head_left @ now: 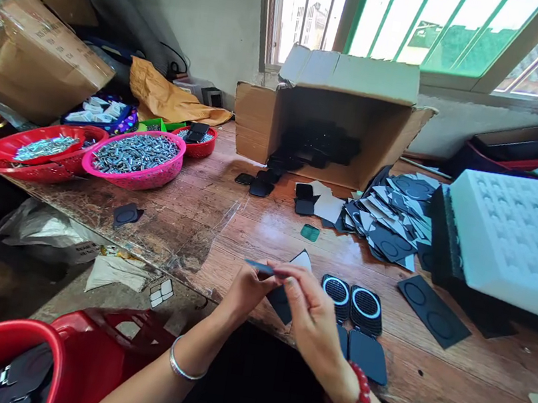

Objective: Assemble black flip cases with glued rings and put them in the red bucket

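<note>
Hands (313,309) over scuffed wooden table (180,215), windows (440,32) beyond

Wooden table (265,228), badly scuffed along its near left edge, and it's busy! Dead ahead at twelve o'clock, an open cardboard box (351,76); closer in on that line, a small green piece (309,233). One o'clock, a heap of sheets (393,213), open black cases (367,356) nearer. Foam stack (519,249) at two. Ten o'clock: pink basket (151,177), dark ring-marked piece (127,215).
</note>
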### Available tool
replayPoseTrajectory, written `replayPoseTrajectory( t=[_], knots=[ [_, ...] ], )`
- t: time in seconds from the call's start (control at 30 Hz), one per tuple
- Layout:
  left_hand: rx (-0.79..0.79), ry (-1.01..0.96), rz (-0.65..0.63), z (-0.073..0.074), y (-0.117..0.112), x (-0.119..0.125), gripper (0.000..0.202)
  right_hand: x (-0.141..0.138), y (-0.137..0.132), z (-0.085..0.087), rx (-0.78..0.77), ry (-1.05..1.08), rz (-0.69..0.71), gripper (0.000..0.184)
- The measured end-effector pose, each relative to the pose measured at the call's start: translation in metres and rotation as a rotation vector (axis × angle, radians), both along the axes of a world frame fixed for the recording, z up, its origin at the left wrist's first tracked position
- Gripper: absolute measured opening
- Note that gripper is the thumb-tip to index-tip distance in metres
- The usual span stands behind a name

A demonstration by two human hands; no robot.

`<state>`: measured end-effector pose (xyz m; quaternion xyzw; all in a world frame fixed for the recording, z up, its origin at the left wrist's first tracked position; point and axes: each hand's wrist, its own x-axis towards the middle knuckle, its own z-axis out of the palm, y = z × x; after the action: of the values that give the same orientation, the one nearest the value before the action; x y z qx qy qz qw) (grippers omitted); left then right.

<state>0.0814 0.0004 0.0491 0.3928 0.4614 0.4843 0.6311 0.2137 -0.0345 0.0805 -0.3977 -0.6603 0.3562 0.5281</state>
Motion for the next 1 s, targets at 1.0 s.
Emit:
replayPoseTrajectory(
  t=[1.0],
  knots=[
    [0.004, 0.054, -0.1, 0.018, -0.008, 0.009, 0.057, 0.037, 0.0, -0.02, 0.665, -0.647, -0.193, 0.019]
  ],
)
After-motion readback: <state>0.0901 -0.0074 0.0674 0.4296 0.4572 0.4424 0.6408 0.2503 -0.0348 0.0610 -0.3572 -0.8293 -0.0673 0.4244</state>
